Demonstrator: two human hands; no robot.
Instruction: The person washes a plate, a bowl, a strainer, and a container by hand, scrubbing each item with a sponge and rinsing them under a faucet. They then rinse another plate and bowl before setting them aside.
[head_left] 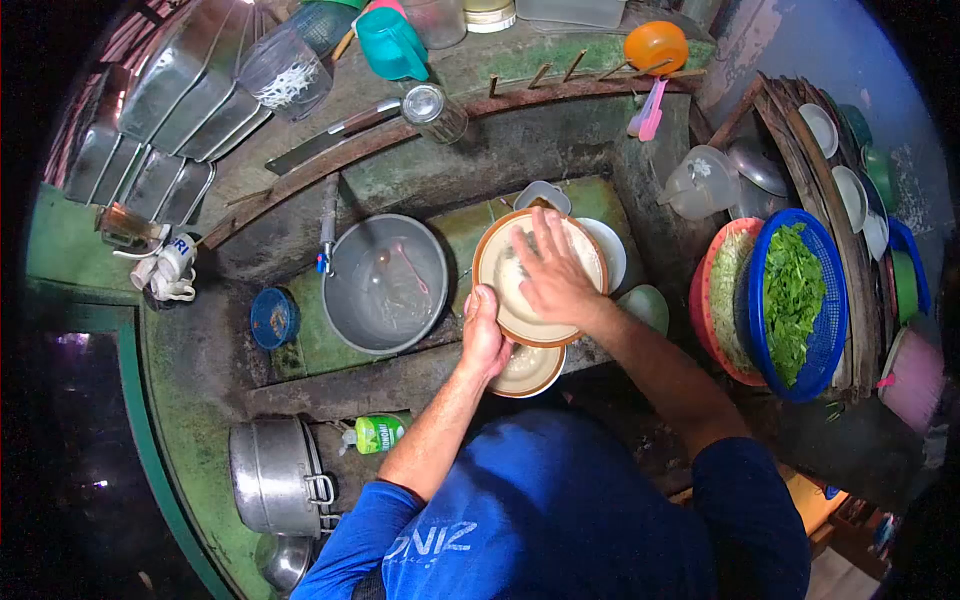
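At the sink (465, 215), left of a blue basket (837, 310) of leafy greens (793, 300) and right of a grey basin (342, 290), holding up a brown-rimmed plate (508, 285). Gripping its near left edge with the left hand (484, 335); laying the right hand (555, 280) open against its upper face.

Kitchen, round grey basin (340, 290), metal pot (270, 475), blue basket (836, 310) of leafy greens (795, 300)

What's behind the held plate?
Behind the plate, parts of another brown-rimmed dish, a white dish and a greyish bowl show. Their covered parts, and anything else there, can't be seen.
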